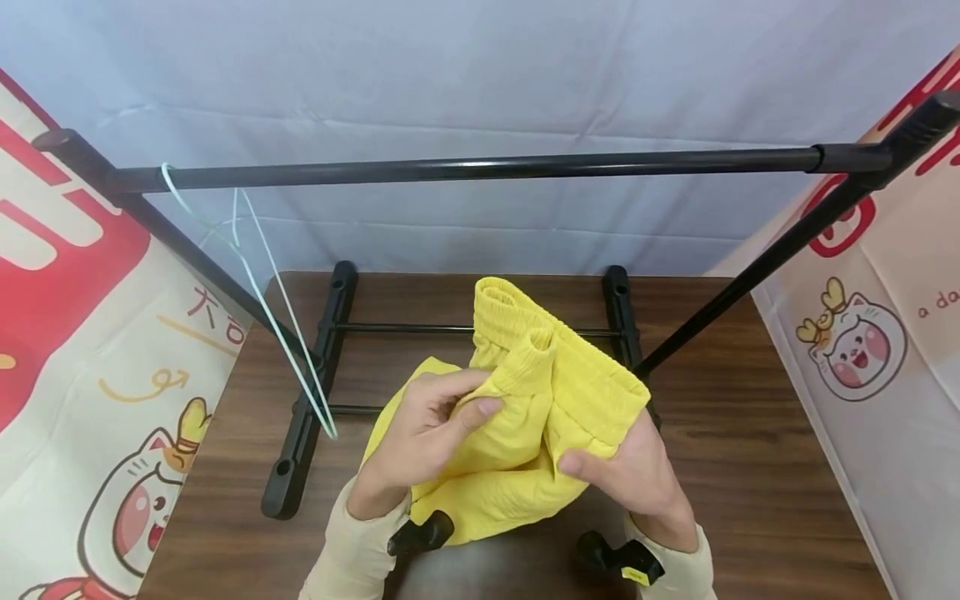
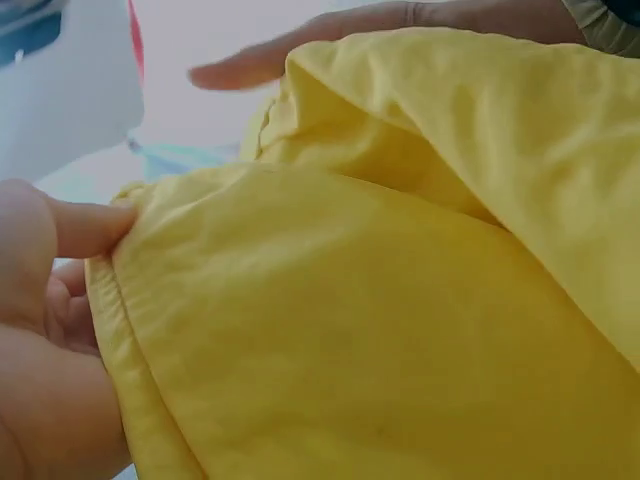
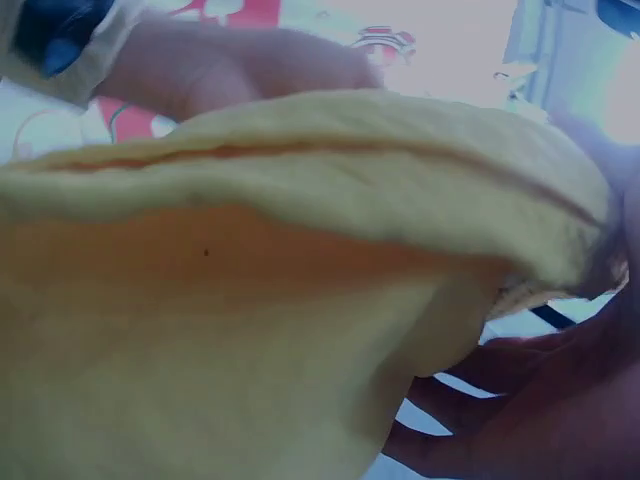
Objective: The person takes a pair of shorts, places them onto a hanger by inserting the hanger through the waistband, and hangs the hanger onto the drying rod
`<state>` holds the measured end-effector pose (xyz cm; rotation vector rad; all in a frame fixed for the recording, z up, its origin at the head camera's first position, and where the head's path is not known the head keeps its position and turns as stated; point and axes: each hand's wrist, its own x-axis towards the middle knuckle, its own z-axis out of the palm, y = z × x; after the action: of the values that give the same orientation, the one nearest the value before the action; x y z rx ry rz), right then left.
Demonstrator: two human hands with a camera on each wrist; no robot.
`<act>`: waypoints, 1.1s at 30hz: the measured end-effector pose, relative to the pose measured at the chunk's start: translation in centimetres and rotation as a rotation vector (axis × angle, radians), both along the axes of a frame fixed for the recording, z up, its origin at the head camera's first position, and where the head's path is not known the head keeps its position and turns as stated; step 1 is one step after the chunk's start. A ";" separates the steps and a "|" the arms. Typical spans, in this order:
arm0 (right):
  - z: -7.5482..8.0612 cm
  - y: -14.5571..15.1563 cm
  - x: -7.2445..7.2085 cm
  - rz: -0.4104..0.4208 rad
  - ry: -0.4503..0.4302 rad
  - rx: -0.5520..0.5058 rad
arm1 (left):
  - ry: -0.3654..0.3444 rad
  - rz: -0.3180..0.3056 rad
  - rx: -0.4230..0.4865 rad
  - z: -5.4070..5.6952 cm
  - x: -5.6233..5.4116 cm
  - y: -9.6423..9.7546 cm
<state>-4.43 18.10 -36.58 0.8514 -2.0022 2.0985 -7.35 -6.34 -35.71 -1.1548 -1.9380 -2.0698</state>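
Note:
Yellow shorts [image 1: 480, 492] with a gathered elastic waistband hang bunched between both hands over the wooden table. My left hand [image 1: 423, 433] pinches the cloth just below a folded part of the waistband, thumb in front. On the other side my right hand [image 1: 637, 467] grips the shorts near the waistband's right end, with its thumb in front and the other fingers behind the cloth. Up close in the left wrist view, the left thumb [image 2: 95, 225] presses the edge of the fabric [image 2: 330, 320]. A fold of the cloth [image 3: 200, 330] gapes in the right wrist view.
A black garment rack spans the view, its top bar [image 1: 480, 169] beyond the hands and its feet [image 1: 288, 467] on the wooden table [image 1: 750, 500]. One pale mint hanger [image 1: 277, 321] hangs at the bar's left end. Printed cloth panels [image 1: 855, 350] flank both sides.

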 end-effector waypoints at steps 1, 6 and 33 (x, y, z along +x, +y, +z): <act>0.0 0.2 0.0 -0.031 -0.016 0.026 | -0.023 -0.016 0.024 -0.3 -0.1 -0.1; 0.2 1.3 -0.5 -0.138 -0.102 0.120 | -0.049 0.036 0.123 -2.0 -0.7 -2.2; 1.6 8.7 -3.0 -0.855 0.083 0.451 | 0.337 0.909 -0.037 -2.4 -3.1 -6.1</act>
<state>-7.42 26.84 -34.97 0.0467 -2.2484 1.1511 -10.50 -12.40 -38.14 -0.4175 -1.8239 -1.2691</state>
